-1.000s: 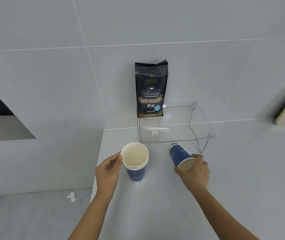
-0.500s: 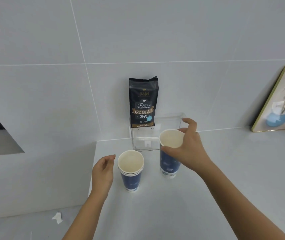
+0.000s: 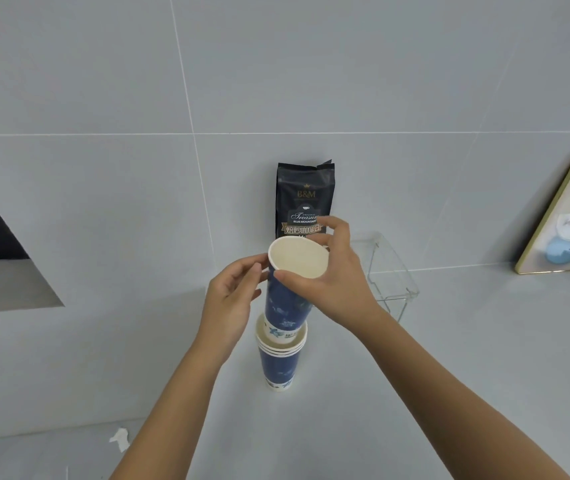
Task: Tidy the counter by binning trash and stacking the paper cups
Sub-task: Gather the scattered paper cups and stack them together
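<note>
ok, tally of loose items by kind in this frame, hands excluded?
Paper cups: 4, with 3 rims in the stack and 1 cup in the right hand
Coffee bag: 1
Clear rack: 1
Framed picture: 1
Paper scrap: 1
Total: 8

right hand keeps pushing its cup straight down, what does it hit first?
Likely the stack of cups: the blue cup held by the right hand already has its base inside the top rim. Seating depth is unclear.
</note>
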